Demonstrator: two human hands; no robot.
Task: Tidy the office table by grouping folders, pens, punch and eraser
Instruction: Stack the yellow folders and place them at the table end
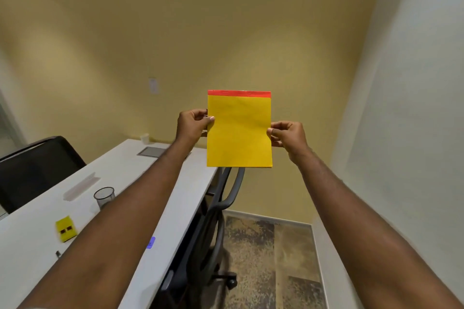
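The yellow folder [239,130] is held upright in mid-air beyond the white table [120,170], pinched at its edges by the left hand [193,124] and the right hand [286,135] — it should be lowered level onto the table. A red strip with two staples runs along its top — the face is plain

No text, label, brand, number or sign can be read anywhere. The yellow pad [239,130], at the centre of the view, shows a plain face under a red strip that carries no print. The yellow punch [66,229] on the white table [37,246], at about 8 o'clock, bears two dark marks with no letters. The small blue item [150,242] at the table's edge, toward 7 o'clock, is too blurred to tell.
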